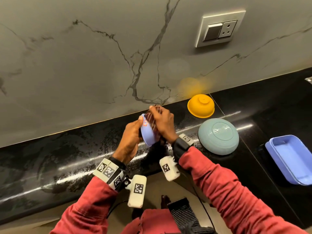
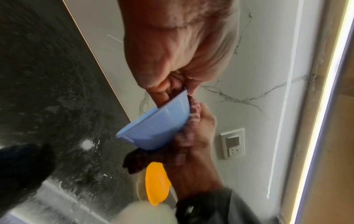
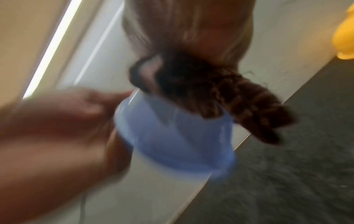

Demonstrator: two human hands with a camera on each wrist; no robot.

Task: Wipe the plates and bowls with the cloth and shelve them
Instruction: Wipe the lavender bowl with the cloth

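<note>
A small light-blue bowl (image 1: 148,134) is held above the black counter, tilted on its side. My left hand (image 1: 130,135) grips it by the rim and outer wall; the bowl (image 2: 157,125) shows from outside in the left wrist view. My right hand (image 1: 163,122) holds a dark red striped cloth (image 1: 152,119) bunched against the bowl's inside. In the blurred right wrist view the cloth (image 3: 220,97) spills over the bowl (image 3: 176,136) rim. On the counter to the right lie an upside-down yellow bowl (image 1: 200,105) and an upside-down teal bowl (image 1: 218,135).
A blue rectangular tray (image 1: 292,161) lies at the counter's right end. The black counter (image 1: 67,157) is wet and speckled. The grey marble wall (image 1: 101,56) behind carries a switch and socket plate (image 1: 219,29). The counter's front edge runs just below my wrists.
</note>
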